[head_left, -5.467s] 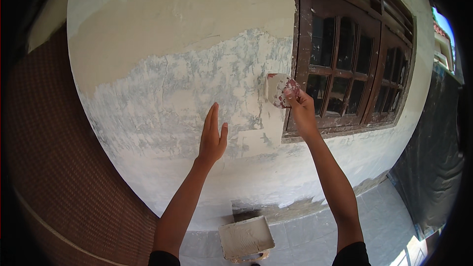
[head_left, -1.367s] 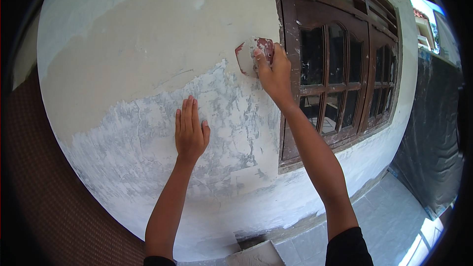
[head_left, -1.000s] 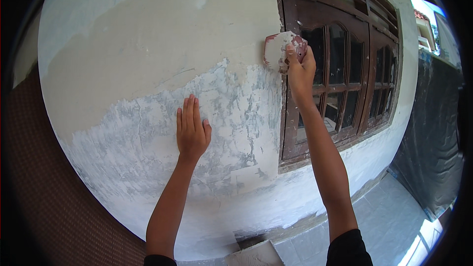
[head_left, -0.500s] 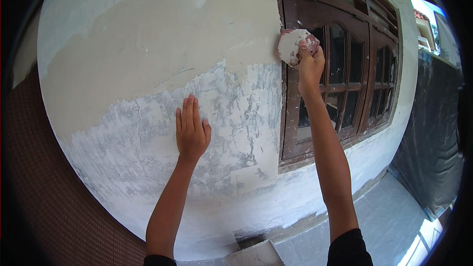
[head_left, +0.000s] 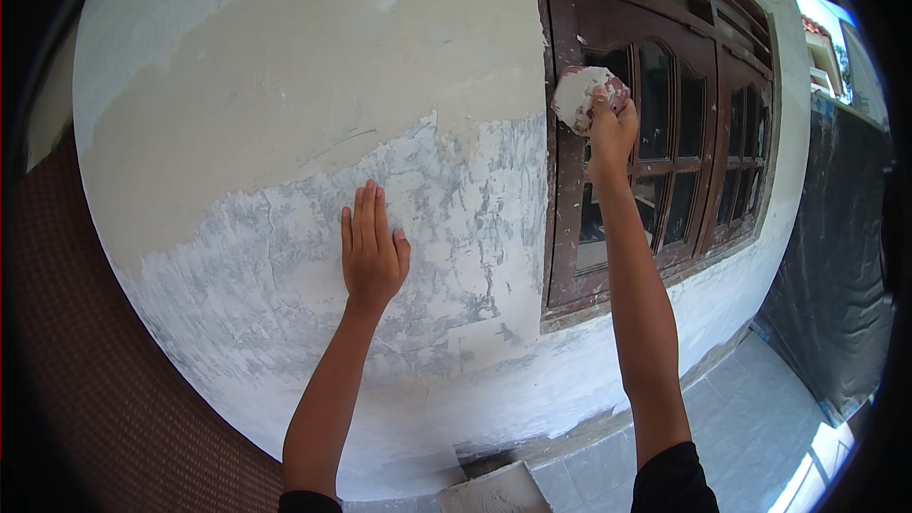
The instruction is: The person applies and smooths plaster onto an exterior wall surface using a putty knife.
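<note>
My left hand (head_left: 374,245) lies flat against the wall (head_left: 332,66), its fingers stretched upward and its thumb apart. Under the palm the surface is white and grey, patchy and scraped; above it runs a smooth beige coat with a ragged lower edge. Up at the window's left side, my right hand (head_left: 615,136) grips a flat, roundish reddish tool (head_left: 579,98), thumb on its face. Off-white putty cakes most of that tool, so its exact kind is hard to tell. It is in front of the brown window frame (head_left: 562,190); whether it touches the frame is unclear.
Brown wooden window shutters (head_left: 686,123) with glass panes fill the upper right. A black sheet (head_left: 826,256) hangs at the far right above grey floor tiles (head_left: 750,408). Low by the wall's foot sits a pale, flat-topped object (head_left: 496,492). Brown patterned material (head_left: 85,323) borders the left.
My right hand and the putty-caked tool have shifted slightly right and down, off the wall's edge toward the window. The left hand stays flat on the wall.
</note>
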Available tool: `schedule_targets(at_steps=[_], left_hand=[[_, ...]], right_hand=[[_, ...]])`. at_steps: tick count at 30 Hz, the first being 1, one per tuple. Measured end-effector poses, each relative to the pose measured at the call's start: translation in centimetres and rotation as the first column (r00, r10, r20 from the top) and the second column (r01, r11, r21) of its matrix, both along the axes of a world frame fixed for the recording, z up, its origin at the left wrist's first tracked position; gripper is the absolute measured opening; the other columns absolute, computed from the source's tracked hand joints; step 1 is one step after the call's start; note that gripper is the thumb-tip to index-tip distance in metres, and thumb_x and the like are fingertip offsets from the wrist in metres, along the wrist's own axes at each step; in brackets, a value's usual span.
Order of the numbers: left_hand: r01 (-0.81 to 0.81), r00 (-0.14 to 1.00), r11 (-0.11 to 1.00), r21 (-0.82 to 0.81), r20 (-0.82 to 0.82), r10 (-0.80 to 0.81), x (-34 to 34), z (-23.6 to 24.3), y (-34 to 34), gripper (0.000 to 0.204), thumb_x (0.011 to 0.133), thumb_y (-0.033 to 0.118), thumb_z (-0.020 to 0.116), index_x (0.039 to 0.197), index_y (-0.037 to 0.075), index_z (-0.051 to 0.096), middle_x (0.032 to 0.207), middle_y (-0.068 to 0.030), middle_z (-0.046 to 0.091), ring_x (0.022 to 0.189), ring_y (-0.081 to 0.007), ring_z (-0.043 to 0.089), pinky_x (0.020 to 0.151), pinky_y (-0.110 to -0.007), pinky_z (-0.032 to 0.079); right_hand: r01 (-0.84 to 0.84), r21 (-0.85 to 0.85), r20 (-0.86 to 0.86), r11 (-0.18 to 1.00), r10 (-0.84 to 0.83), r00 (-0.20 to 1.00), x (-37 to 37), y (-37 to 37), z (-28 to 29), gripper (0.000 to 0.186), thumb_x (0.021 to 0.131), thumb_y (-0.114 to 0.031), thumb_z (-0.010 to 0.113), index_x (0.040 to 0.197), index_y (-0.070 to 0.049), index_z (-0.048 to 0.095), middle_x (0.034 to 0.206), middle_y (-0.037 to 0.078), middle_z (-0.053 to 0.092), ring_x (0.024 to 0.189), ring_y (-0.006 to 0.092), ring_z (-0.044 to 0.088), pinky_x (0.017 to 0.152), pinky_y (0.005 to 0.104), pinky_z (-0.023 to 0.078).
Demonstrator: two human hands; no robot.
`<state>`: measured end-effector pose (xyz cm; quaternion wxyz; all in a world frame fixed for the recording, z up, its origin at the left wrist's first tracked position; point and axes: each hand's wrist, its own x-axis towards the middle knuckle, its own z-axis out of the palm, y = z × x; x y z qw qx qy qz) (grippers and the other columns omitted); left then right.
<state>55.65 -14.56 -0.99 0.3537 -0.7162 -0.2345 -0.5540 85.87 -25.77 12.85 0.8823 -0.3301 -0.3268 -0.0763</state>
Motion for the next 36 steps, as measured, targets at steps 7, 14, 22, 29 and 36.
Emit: schedule_targets(at_steps=[7, 14, 22, 29, 36], left_hand=[[0.006, 1.000, 1.000, -0.009, -0.010, -0.006, -0.9, -0.4, 0.6, 0.057, 0.096, 0.014, 0.045, 0.148, -0.008, 0.034, 0.153, -0.0211, 0.038, 0.146, -0.0350, 0.033, 0.118, -0.052, 0.026], [-0.010, 1.000, 1.000, 0.009, 0.006, 0.010, -0.4, -0.2, 0.3, 0.058, 0.096, 0.014, 0.045, 0.148, -0.007, 0.034, 0.153, -0.0214, 0.038, 0.145, -0.0352, 0.033, 0.118, -0.052, 0.026], [-0.002, 1.000, 1.000, -0.006, 0.004, 0.002, -0.8, -0.5, 0.7, 0.058, 0.096, 0.014, 0.045, 0.148, -0.007, 0.033, 0.153, -0.0207, 0.038, 0.145, -0.0348, 0.034, 0.119, -0.052, 0.026], [-0.020, 0.999, 0.999, 0.032, 0.027, 0.019, -0.2, -0.2, 0.3, 0.055, 0.095, 0.015, 0.046, 0.146, -0.006, 0.040, 0.153, -0.0188, 0.041, 0.143, -0.0326, 0.038, 0.118, -0.050, 0.029], [-0.030, 0.999, 0.999, 0.031, 0.026, 0.030, -0.4, -0.4, 0.5, 0.056, 0.095, 0.015, 0.047, 0.146, -0.006, 0.040, 0.153, -0.0186, 0.041, 0.144, -0.0322, 0.037, 0.118, -0.050, 0.028]], right_hand=[[0.244, -0.177, 0.629, 0.953, -0.081, 0.773, -10.4, 2.1, -0.9, 0.036, 0.096, -0.025, 0.065, 0.111, 0.006, 0.057, 0.097, 0.023, 0.066, 0.090, 0.0364, 0.066, 0.084, 0.0425, 0.050], [-0.079, -0.001, 0.024, 0.997, 0.079, 0.997, -0.3, 1.0, -2.1, 0.019, 0.099, -0.018, 0.062, 0.106, 0.000, 0.060, 0.100, 0.010, 0.068, 0.087, 0.0125, 0.065, 0.075, 0.0284, 0.054], [0.262, -0.132, 0.602, 0.956, -0.133, 0.787, -10.3, 2.5, -2.5, 0.036, 0.095, -0.029, 0.067, 0.107, 0.003, 0.056, 0.089, 0.020, 0.061, 0.081, 0.0333, 0.060, 0.077, 0.0416, 0.047], [-0.116, -0.047, 0.109, 0.992, 0.121, 0.987, 0.2, 2.4, -3.9, 0.032, 0.098, -0.025, 0.065, 0.112, 0.002, 0.057, 0.104, 0.014, 0.067, 0.091, 0.0214, 0.067, 0.083, 0.0328, 0.052], [0.043, -0.110, 0.501, 0.993, 0.018, 0.865, -7.4, 3.2, -3.9, 0.036, 0.096, -0.029, 0.067, 0.111, 0.002, 0.056, 0.101, 0.018, 0.061, 0.094, 0.0265, 0.061, 0.084, 0.0386, 0.047]])
